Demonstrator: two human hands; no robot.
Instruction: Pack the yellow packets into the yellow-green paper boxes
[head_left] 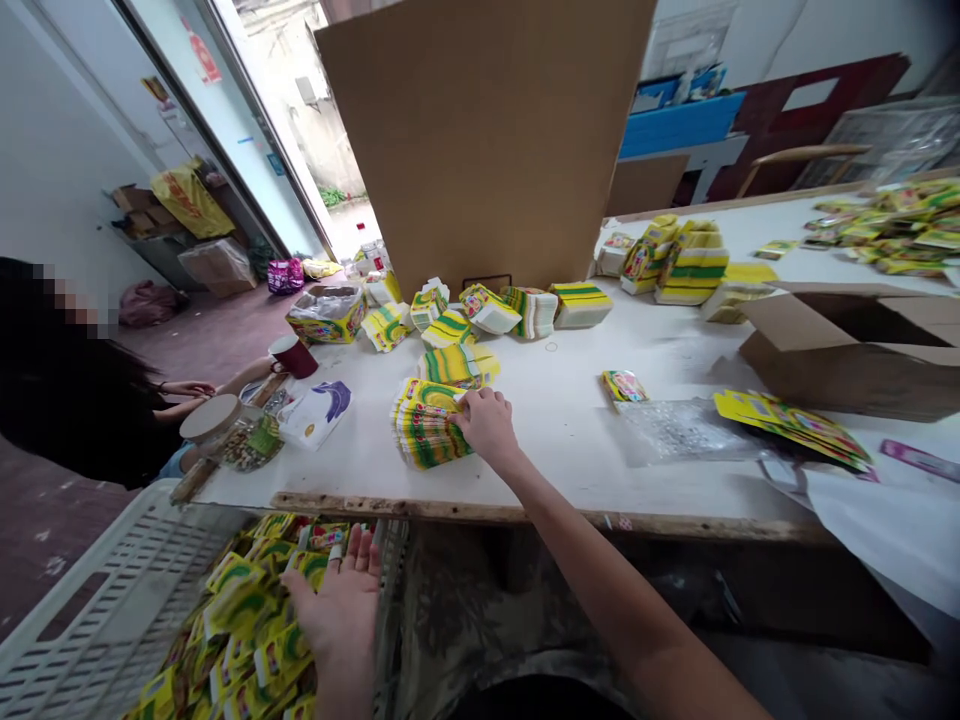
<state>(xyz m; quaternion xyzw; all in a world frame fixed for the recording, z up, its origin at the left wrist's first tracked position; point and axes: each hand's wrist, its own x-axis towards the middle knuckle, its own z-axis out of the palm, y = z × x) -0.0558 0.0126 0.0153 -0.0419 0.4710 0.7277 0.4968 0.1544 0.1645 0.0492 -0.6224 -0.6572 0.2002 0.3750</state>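
On the white table, a fanned stack of flattened yellow-and-green cartons lies near the front edge. My right hand is at the stack's right side, its fingers closed on the edge of a top carton. Just behind sits another bundle of flat cartons. Below the table edge, my left hand is palm up with fingers stretched out, holding nothing. It hovers over a heap of small yellow boxes in a white plastic crate. One box beside that hand looks blurred.
A large cardboard sheet stands upright behind several carton bundles. To the left are a maroon mug, a lidded jar and a seated person. An open brown box stands right.
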